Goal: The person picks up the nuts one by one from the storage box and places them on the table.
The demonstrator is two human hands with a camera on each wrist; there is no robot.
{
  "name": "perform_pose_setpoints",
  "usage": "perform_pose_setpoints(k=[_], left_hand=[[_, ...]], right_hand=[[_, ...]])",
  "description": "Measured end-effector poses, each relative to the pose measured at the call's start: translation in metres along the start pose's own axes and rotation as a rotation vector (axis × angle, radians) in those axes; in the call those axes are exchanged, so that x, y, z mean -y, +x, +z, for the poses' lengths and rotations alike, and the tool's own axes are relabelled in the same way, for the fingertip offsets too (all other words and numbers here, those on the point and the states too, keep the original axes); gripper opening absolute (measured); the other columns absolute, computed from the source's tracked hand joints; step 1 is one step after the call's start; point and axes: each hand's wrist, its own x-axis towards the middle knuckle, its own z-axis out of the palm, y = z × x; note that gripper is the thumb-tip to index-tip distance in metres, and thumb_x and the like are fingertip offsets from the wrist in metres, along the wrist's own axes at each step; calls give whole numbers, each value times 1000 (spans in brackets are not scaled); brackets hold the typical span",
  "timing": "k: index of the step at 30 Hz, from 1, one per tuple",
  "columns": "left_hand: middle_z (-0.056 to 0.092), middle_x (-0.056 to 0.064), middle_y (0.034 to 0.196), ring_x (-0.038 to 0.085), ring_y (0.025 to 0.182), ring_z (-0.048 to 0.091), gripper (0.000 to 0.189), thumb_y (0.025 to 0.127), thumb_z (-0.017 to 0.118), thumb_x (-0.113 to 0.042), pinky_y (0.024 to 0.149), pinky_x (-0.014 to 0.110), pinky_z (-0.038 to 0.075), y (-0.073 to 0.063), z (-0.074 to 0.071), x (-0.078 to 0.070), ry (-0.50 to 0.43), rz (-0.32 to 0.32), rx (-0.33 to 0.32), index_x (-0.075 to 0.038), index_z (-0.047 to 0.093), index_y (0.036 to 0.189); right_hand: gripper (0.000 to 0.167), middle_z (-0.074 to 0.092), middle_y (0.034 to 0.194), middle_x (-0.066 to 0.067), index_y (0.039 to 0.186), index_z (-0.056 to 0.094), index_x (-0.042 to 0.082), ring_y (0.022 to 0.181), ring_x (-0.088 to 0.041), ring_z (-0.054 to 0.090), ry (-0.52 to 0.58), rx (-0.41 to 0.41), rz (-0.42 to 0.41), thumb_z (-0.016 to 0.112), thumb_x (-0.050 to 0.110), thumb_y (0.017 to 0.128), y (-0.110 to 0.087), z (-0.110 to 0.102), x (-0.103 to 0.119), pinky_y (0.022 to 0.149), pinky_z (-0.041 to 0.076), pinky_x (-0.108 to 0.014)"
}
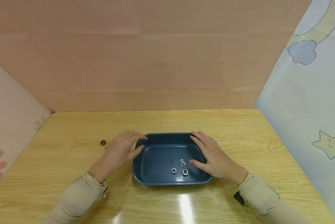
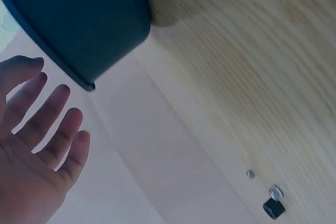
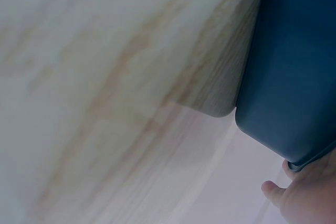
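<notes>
A dark blue rectangular tray [image 1: 156,160] lies on the table with several silver nuts [image 1: 185,172] toward its right front. My left hand [image 1: 121,151] is at the tray's left rim, fingers loosely bent and spread. In the left wrist view that hand [image 2: 39,129] holds nothing, and a gap shows between its fingers and the tray's outer corner [image 2: 79,30]. Over the right rim lies my right hand [image 1: 216,157], its fingers straight toward the far corner and its thumb above the inside. The right wrist view shows this hand [image 3: 310,192] against the tray's rim.
A black nut [image 1: 103,142] lies on the wooden table [image 1: 72,130] left of the tray. Beside it in the left wrist view are a silver nut [image 2: 276,192] and a smaller metal piece [image 2: 250,173]. A thin pale strand [image 1: 123,193] lies front left. Papered walls stand around the table.
</notes>
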Motion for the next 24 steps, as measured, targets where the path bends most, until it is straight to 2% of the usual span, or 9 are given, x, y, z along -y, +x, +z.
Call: perform_pose_setpoints(k=[3, 15, 24], left_hand=[[72, 5, 113, 26, 104, 65, 31, 84, 80, -17, 88, 44, 56, 1, 3, -5, 29, 8, -6, -12, 72, 113], [68, 6, 118, 26, 113, 59, 32, 84, 79, -20, 97, 50, 49, 1, 24, -14, 35, -23, 12, -15, 71, 115], [59, 8, 138, 28, 124, 53, 46, 87, 77, -20, 103, 51, 45, -1, 32, -16, 14, -73, 39, -16, 63, 130]], right_hand=[[83, 23, 164, -13, 155, 29, 5, 150, -40, 20, 0, -3, -1, 62, 48, 93, 0, 0, 0, 117, 24, -64], [84, 23, 164, -12, 155, 29, 5, 150, -40, 21, -5, -7, 1, 63, 48, 92, -1, 0, 0, 117, 23, -63], [88, 23, 165, -9, 157, 28, 9, 152, -36, 19, -9, 22, 39, 59, 59, 91, 0, -4, 2, 120, 17, -61]])
